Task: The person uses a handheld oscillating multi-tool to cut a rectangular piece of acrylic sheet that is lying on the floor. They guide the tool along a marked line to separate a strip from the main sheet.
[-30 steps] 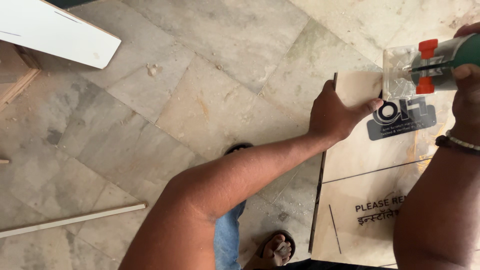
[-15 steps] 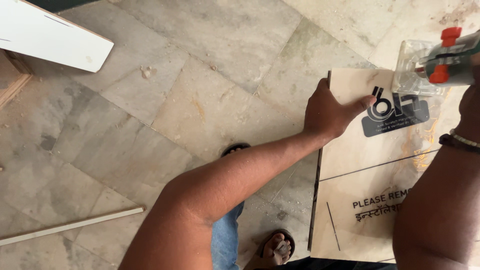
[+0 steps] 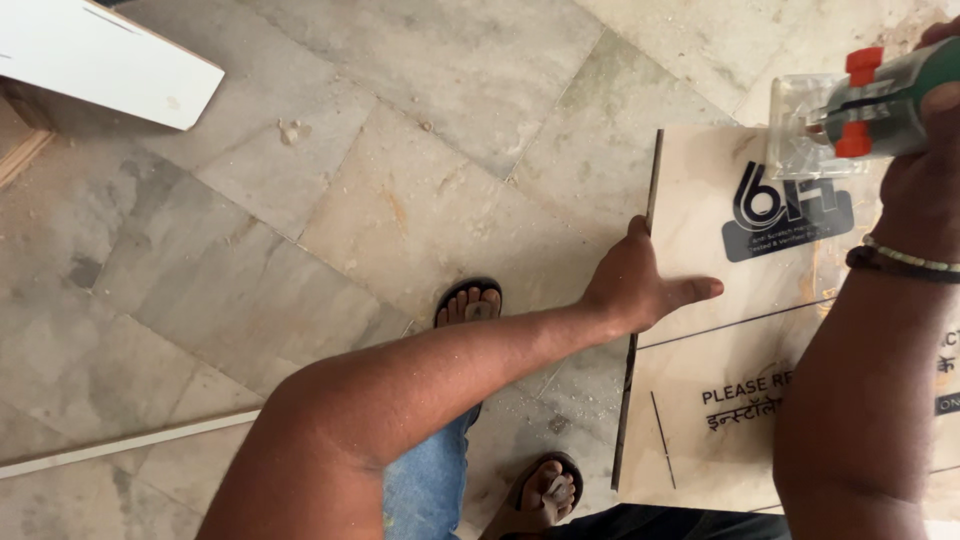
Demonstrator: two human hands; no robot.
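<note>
The marble floor (image 3: 420, 130) carries everything here, its pale slabs dusted with fine grit. On it, toward the right side of the view, lies the laminate sheet (image 3: 700, 420), a broad, thin, beige panel covered by a printed protective film; its near edge runs out of view at the bottom and its right part is hidden behind the person's right forearm. It looks stiff across its width but thin enough to flex if lifted by one corner, and its filmed face is probably slick, so it would handle best pressed flat or gripped along an edge with both hands spread well apart. Its edges may be brittle and sharp.

A white board (image 3: 100, 55) lies at the far left corner of the view, well apart from the sheet, and a thin white strip (image 3: 130, 440) lies on the floor at the left, near the person's knee.

The left hand (image 3: 640, 285) rests on the sheet's left edge, palm down, fingers curled over the edge and thumb stretched out across the face, pinning it to the floor. The right hand (image 3: 925, 170) is closed around the body of a green and orange trimmer (image 3: 860, 105), whose clear base plate sits over the sheet's far edge. The tool looks compact but dense. The hands are apart.

Two sandalled feet show below the left arm.
</note>
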